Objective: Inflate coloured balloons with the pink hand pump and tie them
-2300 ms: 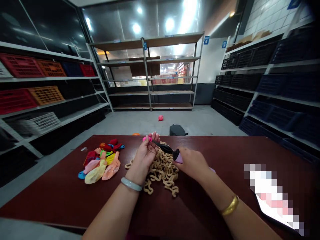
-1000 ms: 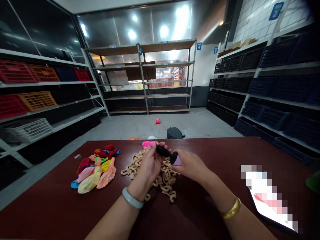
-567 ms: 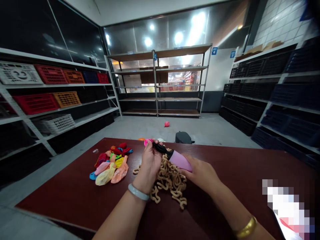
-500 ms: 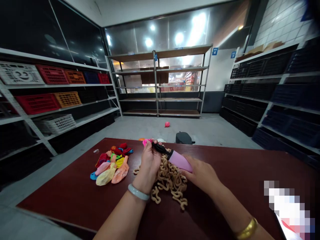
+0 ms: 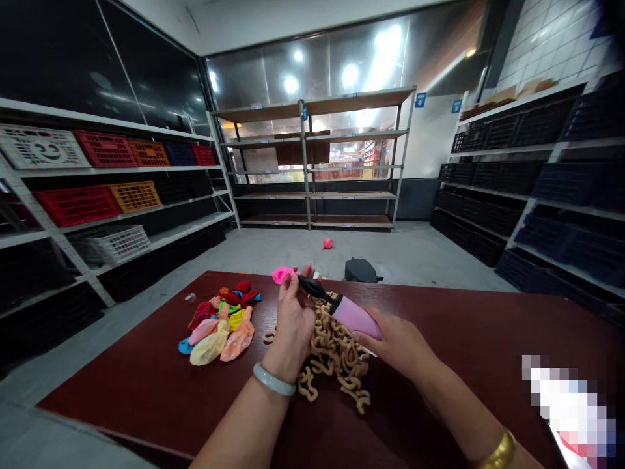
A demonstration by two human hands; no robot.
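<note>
A hand-held balloon pump with a lilac body (image 5: 358, 316) and a black nozzle end slants above the table. My right hand (image 5: 398, 335) is wrapped round the lilac body. At the nozzle end is a bright pink balloon (image 5: 282, 275), small and slightly puffed. My left hand (image 5: 299, 311) pinches its neck near the nozzle tip between thumb and finger, while the other fingers are held apart. Beneath the pump lies a heap of tan, curly pieces (image 5: 336, 352). Several limp balloons (image 5: 215, 332) of many colours are piled left of my left hand.
The dark red table (image 5: 146, 391) carries everything; a pixelated bright object (image 5: 571, 404) is at its right. Beyond it a pink ball-like object (image 5: 327, 243) and a dark grey bag-like object (image 5: 361, 270) are on the floor. Shelving with crates (image 5: 75, 205) lines the sides.
More of the pink balloon shows now, sticking out left past my left thumb and looking fuller. My left fingers have spread somewhat. My right hand keeps its hold on the pump.
</note>
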